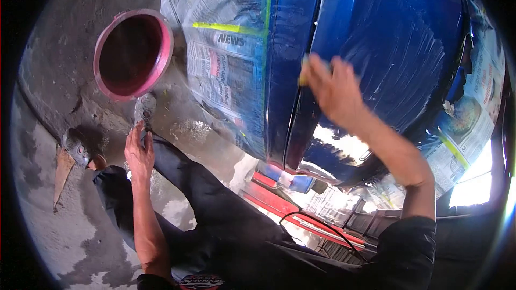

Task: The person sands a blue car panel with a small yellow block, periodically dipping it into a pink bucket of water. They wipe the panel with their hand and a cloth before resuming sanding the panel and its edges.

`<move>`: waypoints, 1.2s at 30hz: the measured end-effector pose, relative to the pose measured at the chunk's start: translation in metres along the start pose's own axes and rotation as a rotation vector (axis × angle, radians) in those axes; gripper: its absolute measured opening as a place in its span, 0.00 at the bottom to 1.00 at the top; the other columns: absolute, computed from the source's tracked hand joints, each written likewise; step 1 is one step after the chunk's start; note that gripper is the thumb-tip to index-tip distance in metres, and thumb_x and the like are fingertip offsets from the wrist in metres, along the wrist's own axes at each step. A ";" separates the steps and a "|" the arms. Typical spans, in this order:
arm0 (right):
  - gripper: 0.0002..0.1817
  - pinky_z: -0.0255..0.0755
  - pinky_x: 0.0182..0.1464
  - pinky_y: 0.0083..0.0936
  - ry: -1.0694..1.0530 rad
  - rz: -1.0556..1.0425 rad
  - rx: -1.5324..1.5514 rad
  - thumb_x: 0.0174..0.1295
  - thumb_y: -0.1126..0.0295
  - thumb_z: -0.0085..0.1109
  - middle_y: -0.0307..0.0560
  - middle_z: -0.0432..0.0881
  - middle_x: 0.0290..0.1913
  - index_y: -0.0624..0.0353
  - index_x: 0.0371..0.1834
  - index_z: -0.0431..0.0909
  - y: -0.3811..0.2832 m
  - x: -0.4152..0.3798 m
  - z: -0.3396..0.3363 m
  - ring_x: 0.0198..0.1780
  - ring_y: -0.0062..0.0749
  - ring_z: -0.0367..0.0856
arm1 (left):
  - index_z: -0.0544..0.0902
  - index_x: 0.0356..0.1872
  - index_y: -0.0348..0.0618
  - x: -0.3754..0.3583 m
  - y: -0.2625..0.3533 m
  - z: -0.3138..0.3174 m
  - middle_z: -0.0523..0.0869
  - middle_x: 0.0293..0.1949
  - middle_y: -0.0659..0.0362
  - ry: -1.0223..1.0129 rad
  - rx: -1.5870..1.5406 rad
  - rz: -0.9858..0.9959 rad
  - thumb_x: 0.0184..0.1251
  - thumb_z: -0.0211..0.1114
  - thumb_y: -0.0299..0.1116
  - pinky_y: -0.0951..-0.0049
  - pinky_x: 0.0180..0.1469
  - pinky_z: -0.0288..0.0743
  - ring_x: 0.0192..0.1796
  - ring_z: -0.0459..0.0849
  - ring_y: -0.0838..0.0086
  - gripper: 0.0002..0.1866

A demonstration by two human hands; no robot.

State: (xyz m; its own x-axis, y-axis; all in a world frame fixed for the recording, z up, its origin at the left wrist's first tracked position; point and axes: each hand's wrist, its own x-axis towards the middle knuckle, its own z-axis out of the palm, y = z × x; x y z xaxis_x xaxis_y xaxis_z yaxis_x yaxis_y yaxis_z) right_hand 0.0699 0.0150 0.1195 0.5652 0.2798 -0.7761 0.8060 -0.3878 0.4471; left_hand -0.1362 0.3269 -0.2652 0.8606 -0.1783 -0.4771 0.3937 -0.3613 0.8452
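My right hand (336, 88) is pressed to a wet, blue-painted car panel (398, 53), beside the dark seam between two body parts. Motion smears its fingers. A small yellow pad (303, 75) shows under them; its exact kind is too blurred to tell. Whitish streaks and water film cover the blue paint around it. My left hand (140, 153) hangs over my leg near one shoe, fingers loosely extended and holding nothing visible. Close to that hand stands a pink bucket (165, 48) with dark liquid inside.
Newspaper sheets (220, 70) mask the car beside the blue panel, held by yellow-green tape (215, 26). More newspaper (478, 113) covers the far right side. The concrete floor (70, 80) is wet in patches. A brown pointed scrap (63, 169) lies near my other shoe. Red bars (269, 196) stand behind.
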 end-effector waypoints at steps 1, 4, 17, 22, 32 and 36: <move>0.25 0.73 0.51 0.42 0.012 0.072 -0.005 0.66 0.69 0.61 0.51 0.74 0.71 0.58 0.68 0.81 0.013 0.023 -0.010 0.51 0.50 0.77 | 0.82 0.66 0.38 -0.001 0.000 0.001 0.89 0.56 0.43 0.003 -0.029 -0.013 0.75 0.65 0.28 0.53 0.62 0.80 0.58 0.88 0.46 0.20; 0.28 0.72 0.50 0.45 0.029 0.168 -0.024 0.64 0.67 0.63 0.54 0.73 0.71 0.59 0.69 0.79 0.009 0.032 -0.001 0.49 0.51 0.76 | 0.82 0.66 0.39 -0.001 0.003 -0.002 0.89 0.56 0.43 0.015 -0.021 -0.031 0.76 0.65 0.28 0.53 0.62 0.80 0.58 0.88 0.46 0.20; 0.19 0.73 0.46 0.45 0.201 0.255 -0.074 0.65 0.73 0.60 0.49 0.79 0.58 0.55 0.60 0.82 0.031 0.066 -0.016 0.44 0.50 0.78 | 0.82 0.65 0.39 -0.003 0.006 -0.005 0.88 0.59 0.42 0.028 -0.091 -0.070 0.74 0.66 0.26 0.55 0.65 0.79 0.61 0.87 0.46 0.20; 0.18 0.72 0.48 0.45 0.114 0.127 -0.038 0.66 0.72 0.60 0.50 0.78 0.62 0.56 0.59 0.84 0.025 0.041 -0.013 0.46 0.49 0.77 | 0.82 0.65 0.39 -0.001 0.007 -0.006 0.88 0.57 0.42 0.057 -0.077 -0.050 0.74 0.66 0.25 0.55 0.63 0.80 0.59 0.87 0.45 0.20; 0.18 0.77 0.46 0.49 0.228 0.251 -0.069 0.63 0.71 0.68 0.48 0.80 0.60 0.52 0.58 0.85 0.040 0.071 -0.013 0.46 0.53 0.81 | 0.82 0.66 0.40 -0.001 0.008 -0.008 0.88 0.56 0.42 0.038 -0.105 -0.081 0.73 0.66 0.25 0.54 0.61 0.81 0.58 0.88 0.45 0.21; 0.17 0.80 0.47 0.50 0.222 0.272 -0.202 0.65 0.67 0.68 0.45 0.83 0.60 0.50 0.57 0.86 0.103 0.111 -0.041 0.44 0.52 0.83 | 0.82 0.66 0.39 0.002 0.009 -0.012 0.87 0.57 0.41 0.039 -0.075 -0.070 0.73 0.66 0.25 0.54 0.62 0.81 0.59 0.87 0.45 0.21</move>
State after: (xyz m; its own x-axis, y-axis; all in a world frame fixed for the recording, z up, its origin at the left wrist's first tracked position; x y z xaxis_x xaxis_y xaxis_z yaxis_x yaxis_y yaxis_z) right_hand 0.2229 0.0416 0.0981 0.7693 0.3821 -0.5121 0.6274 -0.2998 0.7187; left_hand -0.1273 0.3349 -0.2557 0.8415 -0.1182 -0.5271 0.4754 -0.3014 0.8265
